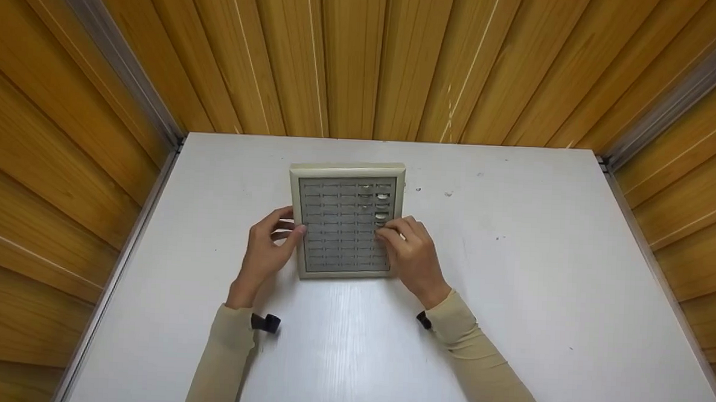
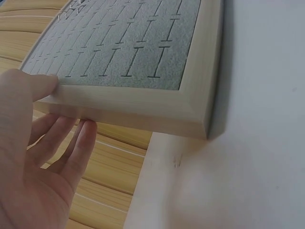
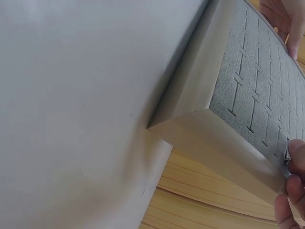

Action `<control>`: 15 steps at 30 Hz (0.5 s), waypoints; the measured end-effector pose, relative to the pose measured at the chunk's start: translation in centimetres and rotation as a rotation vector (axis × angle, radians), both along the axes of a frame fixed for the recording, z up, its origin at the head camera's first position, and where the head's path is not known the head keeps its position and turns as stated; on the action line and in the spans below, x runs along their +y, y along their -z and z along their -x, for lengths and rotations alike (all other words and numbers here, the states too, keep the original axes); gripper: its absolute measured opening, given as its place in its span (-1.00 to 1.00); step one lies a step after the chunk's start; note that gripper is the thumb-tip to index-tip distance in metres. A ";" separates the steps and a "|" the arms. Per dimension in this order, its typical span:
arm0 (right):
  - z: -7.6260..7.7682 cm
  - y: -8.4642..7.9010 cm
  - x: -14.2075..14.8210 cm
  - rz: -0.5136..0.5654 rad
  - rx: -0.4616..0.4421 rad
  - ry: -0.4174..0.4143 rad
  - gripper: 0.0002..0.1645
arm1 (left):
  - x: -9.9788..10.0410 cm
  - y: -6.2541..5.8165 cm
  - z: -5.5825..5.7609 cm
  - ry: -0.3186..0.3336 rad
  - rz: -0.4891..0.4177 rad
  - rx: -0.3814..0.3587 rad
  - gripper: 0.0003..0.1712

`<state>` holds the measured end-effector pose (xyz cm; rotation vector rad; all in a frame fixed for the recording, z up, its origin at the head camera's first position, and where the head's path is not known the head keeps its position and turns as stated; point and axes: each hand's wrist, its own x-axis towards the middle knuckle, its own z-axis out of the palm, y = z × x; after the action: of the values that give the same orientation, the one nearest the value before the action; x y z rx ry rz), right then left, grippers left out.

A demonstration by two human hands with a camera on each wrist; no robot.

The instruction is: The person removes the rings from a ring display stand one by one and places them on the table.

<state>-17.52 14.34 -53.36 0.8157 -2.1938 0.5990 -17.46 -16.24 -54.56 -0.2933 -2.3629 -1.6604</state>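
Observation:
A ring display tray with a pale frame and a grey slotted foam face stands on the white table, its face toward me. Several silvery rings sit in slots near its upper right corner. My left hand grips the tray's left edge, with the thumb on the front of the frame and the other fingertips against its side. At the right column, my right hand pinches a small shiny ring at a slot. Fingers mostly hide that ring. Other fingertips of this hand touch the frame's side.
The white table spreads around the tray, with a few small marks on its top. Yellow wood-look panels rise behind it and on both sides. Metal strips run along the panel corners. A black wrist camera sits at the left cuff.

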 end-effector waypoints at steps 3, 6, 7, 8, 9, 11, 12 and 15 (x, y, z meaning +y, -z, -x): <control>-0.1 -0.1 0.1 0.024 -0.053 -0.021 -0.96 | 0.0 0.0 -0.1 -0.005 0.004 -0.014 -0.51; -0.2 -0.1 0.2 0.049 -0.097 -0.041 -0.93 | -0.1 0.0 -0.1 -0.003 0.002 -0.020 -0.51; -0.2 0.0 0.2 0.055 -0.106 -0.046 -0.93 | -0.1 0.1 -0.1 -0.002 0.002 -0.023 -0.51; -0.2 0.0 0.3 0.061 -0.111 -0.050 -0.94 | -0.1 0.1 -0.1 -0.002 0.002 -0.023 -0.52; -0.2 0.0 0.3 0.066 -0.114 -0.054 -0.95 | -0.1 0.1 -0.1 -0.002 0.001 -0.025 -0.51; -0.1 0.0 0.3 0.075 -0.118 -0.062 -0.95 | -0.2 0.2 0.0 -0.003 0.002 -0.028 -0.51; -0.1 0.0 0.4 0.078 -0.121 -0.065 -0.95 | -0.2 0.2 0.0 -0.005 0.002 -0.028 -0.51; 0.0 -0.2 0.5 0.088 -0.133 -0.075 -0.95 | -0.1 0.1 0.1 -0.008 0.000 -0.028 -0.51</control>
<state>-17.56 14.85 -53.18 0.8362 -2.2462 0.8020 -17.56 -16.37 -54.69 -0.2628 -2.3814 -1.6713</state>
